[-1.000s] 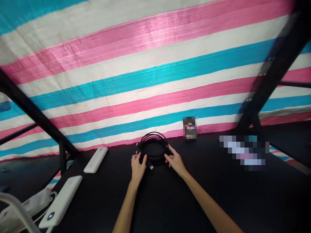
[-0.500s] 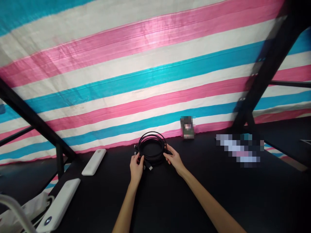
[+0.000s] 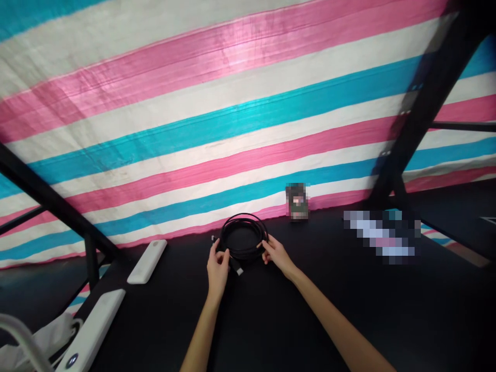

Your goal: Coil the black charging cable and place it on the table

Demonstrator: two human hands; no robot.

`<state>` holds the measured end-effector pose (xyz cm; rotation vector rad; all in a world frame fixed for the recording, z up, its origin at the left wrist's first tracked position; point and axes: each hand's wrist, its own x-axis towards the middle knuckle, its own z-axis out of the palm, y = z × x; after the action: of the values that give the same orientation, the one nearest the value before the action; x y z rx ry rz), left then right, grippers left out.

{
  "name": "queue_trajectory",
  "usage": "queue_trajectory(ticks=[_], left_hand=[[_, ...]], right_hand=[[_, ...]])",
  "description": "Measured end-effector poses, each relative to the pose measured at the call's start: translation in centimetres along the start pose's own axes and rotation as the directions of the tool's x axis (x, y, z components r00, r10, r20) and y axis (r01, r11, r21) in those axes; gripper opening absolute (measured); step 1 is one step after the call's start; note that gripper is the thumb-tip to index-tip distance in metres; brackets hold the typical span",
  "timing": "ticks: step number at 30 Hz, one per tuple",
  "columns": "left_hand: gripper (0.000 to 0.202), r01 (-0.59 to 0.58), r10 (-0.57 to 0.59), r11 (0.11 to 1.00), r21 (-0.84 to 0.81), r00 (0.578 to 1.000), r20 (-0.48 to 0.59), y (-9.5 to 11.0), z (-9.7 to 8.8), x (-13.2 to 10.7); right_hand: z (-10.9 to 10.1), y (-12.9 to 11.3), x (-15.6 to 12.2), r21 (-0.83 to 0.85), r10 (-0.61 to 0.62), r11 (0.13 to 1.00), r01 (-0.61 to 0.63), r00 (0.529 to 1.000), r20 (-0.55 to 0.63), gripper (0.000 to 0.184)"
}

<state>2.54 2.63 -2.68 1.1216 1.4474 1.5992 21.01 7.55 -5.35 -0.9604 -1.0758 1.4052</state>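
A coiled black cable (image 3: 245, 254) is held between the two hands, its ring spanning the gap from the fingers of one to the fingers of the other. The left side of the ring is gripped by the left hand (image 3: 217, 269), with thumb and forefinger closed on the loops; the right side is pinched likewise by the right hand (image 3: 280, 257). Whether the lower fingers also bear on the cable cannot be told.

A plug with a pale metal tip (image 3: 239, 271) is seen just below and to the right of the left thumb, and another small cable end (image 3: 213, 238) just beyond the left forefinger. Some loops are fanned apart at the far side of the ring.

For neat handling, the loops would best be pinched as one bundle on both sides with light, even pressure, so that none is slipped or kinked. The loose ends are probably best kept clear of the ring, and the spread loops gathered by the fingertips. The black surface (image 3: 256, 325) is left bare nearer than the fingers.
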Motion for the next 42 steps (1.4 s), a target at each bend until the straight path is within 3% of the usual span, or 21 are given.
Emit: queue_trajectory(ticks=[3,7,11,14,17,21,24,29,32,35,39,42], left_hand=[[0.067,0.092,-0.097,0.986,-0.14,0.995,-0.03,0.4,-0.4,0.3],[0.065,0.145,-0.159,0.969,-0.2,0.986,-0.057,0.5,-1.0,0.7],[0.071,0.187,-0.193,0.955,-0.23,0.981,-0.002,0.5,-0.9,0.7],[0.071,0.119,-0.117,0.985,-0.124,0.993,0.019,0.4,-0.7,0.7],[0.065,0.032,-0.032,0.999,0.013,0.999,0.002,0.1,-0.8,0.8],[0.046,-0.046,0.053,0.993,0.113,0.997,-0.052,-0.2,-1.0,0.7],[0.038,-0.083,0.1,0.983,0.162,0.99,-0.098,-0.1,-1.0,0.5],[0.035,-0.028,0.045,0.996,0.088,0.981,-0.189,-0.5,-1.1,0.7],[0.037,0.051,-0.05,0.999,0.0,0.972,-0.229,-1.0,-1.6,1.3],[0.036,0.096,-0.105,0.994,-0.049,0.965,-0.239,-1.4,-2.0,1.7],[0.032,0.08,-0.085,0.996,-0.027,0.965,-0.249,-1.4,-1.9,1.5],[0.026,0.003,0.012,0.998,0.057,0.965,-0.262,-0.7,-1.6,0.9]], right_hand=[[-0.3,0.3,0.0,-0.016,-0.008,1.0,0.007,0.998,-0.061,0.052],[-0.4,0.5,-0.1,-0.048,-0.063,0.997,0.055,0.981,-0.185,0.056],[-0.1,-0.1,-0.4,-0.013,-0.103,0.995,0.103,0.97,-0.218,0.063],[0.1,-0.6,-0.5,-0.041,-0.125,0.992,0.12,0.976,-0.18,0.065],[-0.1,-0.6,-0.7,-0.187,-0.179,0.97,0.156,0.978,-0.11,0.058],[-0.6,0.1,-0.8,-0.429,-0.286,0.871,0.238,0.957,-0.051,0.05],[-0.8,0.4,-0.8,-0.497,-0.3,0.833,0.242,0.953,-0.038,0.051],[-0.8,-0.1,-0.4,-0.334,-0.202,0.933,0.136,0.964,-0.171,0.059],[-0.9,-0.8,-0.2,-0.13,-0.086,0.99,0.051,0.958,-0.274,0.052],[-1.1,-1.3,-0.2,0.014,0.003,1.0,0.001,0.956,-0.295,0.046],[-1.3,-1.4,-0.1,0.024,0.019,1.0,-0.012,0.954,-0.299,0.042],[-1.2,-1.3,-0.2,-0.039,-0.023,0.999,0.012,0.951,-0.308,0.04]])
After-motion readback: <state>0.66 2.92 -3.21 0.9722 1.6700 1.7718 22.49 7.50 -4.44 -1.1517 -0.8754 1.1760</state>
